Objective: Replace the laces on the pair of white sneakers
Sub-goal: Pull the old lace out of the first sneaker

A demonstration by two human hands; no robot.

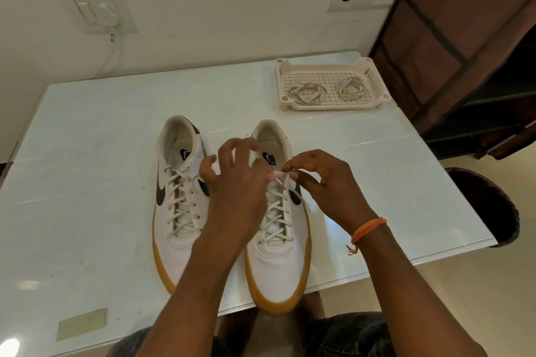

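A tray (374,72) stands on the table (87,153), beyond the right shoe (278,255) and off to its right, well apart from it. Two coiled laces (307,93) lie in the tray. A wall plug (106,16) with a cable is mounted far beyond and left of the right shoe. A yellowish patch (82,323) sits on the table near and left of it.

The left shoe (174,211) stands just beside the right shoe, on its left. Both long axes run near to far, toes toward the person, heels away. Both carry crossed laces.

The left hand (232,182) hovers over the right shoe's upper eyelets, fingers spread and loosely curled; whether it holds anything cannot be told. It hides part of the tongue. The right hand (322,180) pinches the lace (285,182) at the top eyelet between thumb and forefinger.
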